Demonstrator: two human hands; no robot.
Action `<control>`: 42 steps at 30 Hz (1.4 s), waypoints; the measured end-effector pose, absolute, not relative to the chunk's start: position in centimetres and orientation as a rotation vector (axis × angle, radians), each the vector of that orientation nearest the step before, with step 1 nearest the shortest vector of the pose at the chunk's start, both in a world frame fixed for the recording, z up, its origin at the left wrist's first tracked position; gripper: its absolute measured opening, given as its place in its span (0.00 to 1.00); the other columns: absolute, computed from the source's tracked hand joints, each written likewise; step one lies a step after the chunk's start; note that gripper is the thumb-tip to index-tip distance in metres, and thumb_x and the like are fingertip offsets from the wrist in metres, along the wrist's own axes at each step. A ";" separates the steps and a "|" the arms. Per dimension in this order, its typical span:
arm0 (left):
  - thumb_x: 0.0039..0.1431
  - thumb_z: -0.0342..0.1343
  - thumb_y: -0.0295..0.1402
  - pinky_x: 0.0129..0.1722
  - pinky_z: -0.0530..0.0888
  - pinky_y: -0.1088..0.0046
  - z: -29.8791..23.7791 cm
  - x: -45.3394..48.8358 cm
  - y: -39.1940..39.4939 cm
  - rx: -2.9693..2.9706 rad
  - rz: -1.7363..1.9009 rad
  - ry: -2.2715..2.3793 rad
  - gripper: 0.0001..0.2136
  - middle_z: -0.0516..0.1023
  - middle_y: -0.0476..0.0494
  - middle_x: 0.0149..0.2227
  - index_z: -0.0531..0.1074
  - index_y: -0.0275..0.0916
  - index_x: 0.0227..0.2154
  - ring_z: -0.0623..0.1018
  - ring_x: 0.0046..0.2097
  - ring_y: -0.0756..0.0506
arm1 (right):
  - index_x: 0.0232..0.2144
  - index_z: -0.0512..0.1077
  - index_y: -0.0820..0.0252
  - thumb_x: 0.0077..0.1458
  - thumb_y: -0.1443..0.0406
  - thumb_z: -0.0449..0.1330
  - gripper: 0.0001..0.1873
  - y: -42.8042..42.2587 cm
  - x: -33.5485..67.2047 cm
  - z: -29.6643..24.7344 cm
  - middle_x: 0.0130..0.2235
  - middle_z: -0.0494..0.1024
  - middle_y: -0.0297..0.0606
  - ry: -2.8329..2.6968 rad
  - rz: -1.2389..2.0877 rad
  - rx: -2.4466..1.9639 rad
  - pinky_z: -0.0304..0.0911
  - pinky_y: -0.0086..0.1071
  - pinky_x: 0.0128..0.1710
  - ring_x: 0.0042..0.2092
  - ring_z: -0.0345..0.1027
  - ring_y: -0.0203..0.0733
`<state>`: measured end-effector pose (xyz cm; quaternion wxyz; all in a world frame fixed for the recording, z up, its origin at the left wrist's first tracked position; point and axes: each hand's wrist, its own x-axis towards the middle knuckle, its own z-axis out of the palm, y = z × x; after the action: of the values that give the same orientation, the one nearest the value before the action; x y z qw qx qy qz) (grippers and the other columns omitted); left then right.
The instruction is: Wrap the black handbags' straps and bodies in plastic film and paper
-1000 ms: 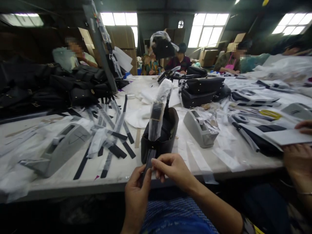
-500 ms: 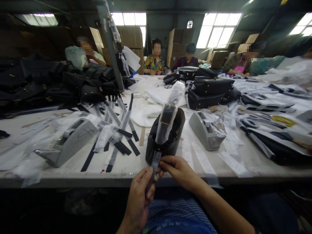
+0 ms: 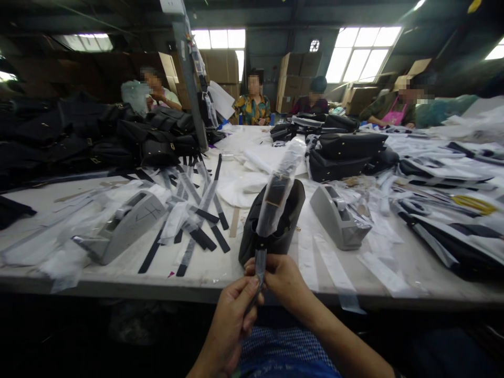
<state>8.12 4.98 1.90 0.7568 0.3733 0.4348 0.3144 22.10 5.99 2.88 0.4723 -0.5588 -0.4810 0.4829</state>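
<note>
A dark handbag stands at the table's front edge, its strap running down toward me under a clear plastic wrap. My left hand pinches the strap's lower length between thumb and fingers. Just above it, my right hand closes around the same strap, its fingertips partly behind it. Across the bag's top lies a buckled part of the strap, sleeved in clear plastic whose loose end points up and away. The bag's base is partly hidden by my right hand.
Grey tape dispensers stand left and right of the bag. Wrapped black straps lie scattered left. Black bags are heaped at the back left, others stacked behind right. Several co-workers sit across the table.
My right hand has shifted higher on the strap, its fingers now reaching behind and around it. The strap end hangs more upright. The whole view has swung slightly left.
</note>
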 end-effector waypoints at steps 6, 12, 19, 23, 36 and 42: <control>0.55 0.61 0.52 0.15 0.43 0.80 2.0 8.0 5.1 0.797 0.759 0.969 0.20 0.53 0.60 0.14 0.71 0.38 0.26 0.49 0.15 0.58 | 0.44 0.80 0.58 0.58 0.69 0.56 0.16 5.5 23.6 3.8 0.41 0.83 0.37 -1.401 1.211 -1.289 0.70 0.34 0.47 0.43 0.77 0.43; 0.56 0.60 0.52 0.15 0.45 0.81 2.2 8.1 5.0 0.846 0.818 0.990 0.20 0.54 0.59 0.14 0.72 0.37 0.26 0.51 0.16 0.58 | 0.48 0.78 0.57 0.60 0.60 0.60 0.16 2.7 25.1 3.4 0.48 0.82 0.42 -1.370 1.158 -1.469 0.67 0.41 0.56 0.51 0.75 0.49; 0.54 0.64 0.49 0.13 0.45 0.84 1.8 7.8 4.8 0.664 0.796 0.888 0.19 0.62 0.57 0.18 0.72 0.34 0.27 0.51 0.15 0.61 | 0.50 0.76 0.58 0.60 0.54 0.60 0.20 2.3 24.0 3.2 0.33 0.82 0.40 -1.197 1.002 -1.445 0.73 0.34 0.35 0.31 0.75 0.42; 0.51 0.69 0.38 0.12 0.46 0.88 2.3 6.9 5.5 0.342 0.702 0.712 0.15 0.70 0.53 0.28 0.75 0.31 0.33 0.50 0.16 0.64 | 0.52 0.74 0.61 0.61 0.55 0.59 0.21 3.0 23.2 2.9 0.31 0.80 0.38 -1.155 1.133 -1.303 0.71 0.32 0.32 0.29 0.72 0.38; 0.50 0.67 0.49 0.13 0.50 0.86 1.9 7.3 4.7 0.738 0.849 0.989 0.20 0.69 0.54 0.24 0.73 0.34 0.29 0.53 0.16 0.62 | 0.47 0.79 0.59 0.58 0.56 0.63 0.19 2.4 22.1 2.9 0.39 0.82 0.39 -0.951 1.164 -1.301 0.66 0.28 0.31 0.28 0.66 0.33; 0.53 0.63 0.53 0.17 0.52 0.83 1.0 8.3 4.2 1.031 1.017 1.117 0.22 0.61 0.56 0.20 0.74 0.35 0.30 0.56 0.18 0.58 | 0.42 0.81 0.62 0.53 0.56 0.67 0.17 2.9 21.5 3.7 0.35 0.81 0.38 -0.859 1.327 -1.169 0.61 0.25 0.27 0.27 0.63 0.31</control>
<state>8.29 4.19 0.98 0.6101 0.4466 0.4839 0.4406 21.45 2.91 3.72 0.5545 -0.4948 -0.3636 0.5617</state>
